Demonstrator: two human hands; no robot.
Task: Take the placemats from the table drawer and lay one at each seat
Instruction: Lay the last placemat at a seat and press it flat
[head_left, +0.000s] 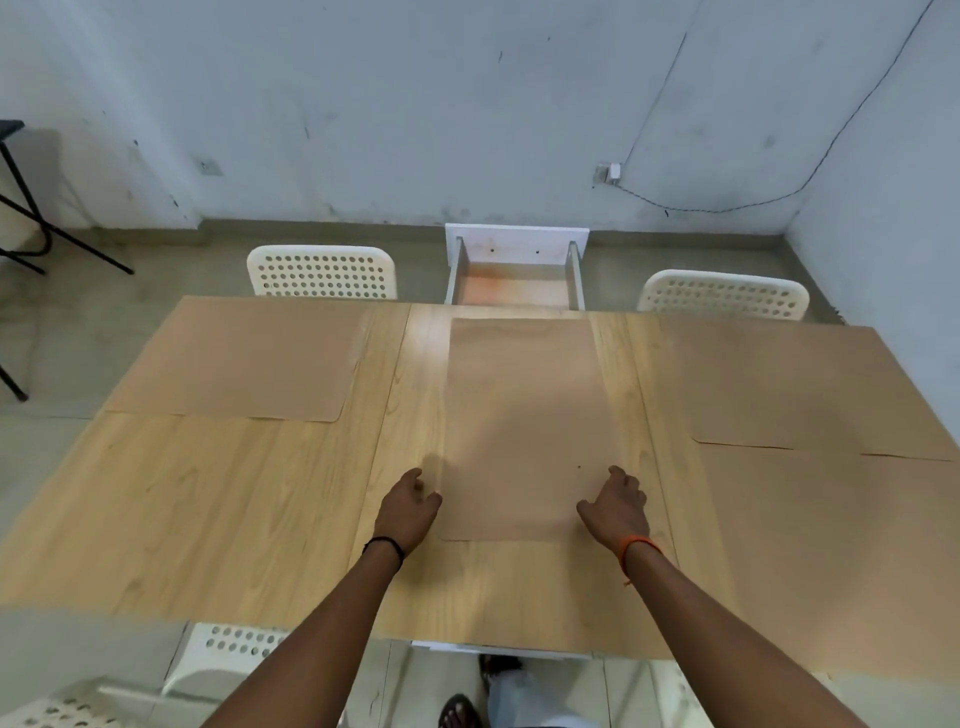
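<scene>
A tan placemat lies lengthwise down the middle of the wooden table. My left hand rests at its near left corner and my right hand at its near right corner, fingers curled on the mat's edges. Another placemat lies flat at the far left seat. At the right, two more placemats lie one behind the other. The white table drawer stands pulled out at the far side, and it looks empty.
Two white perforated chairs stand at the far side either side of the drawer. A third white chair is at the near left. A black folding stand is at the left wall. A cable hangs on the wall.
</scene>
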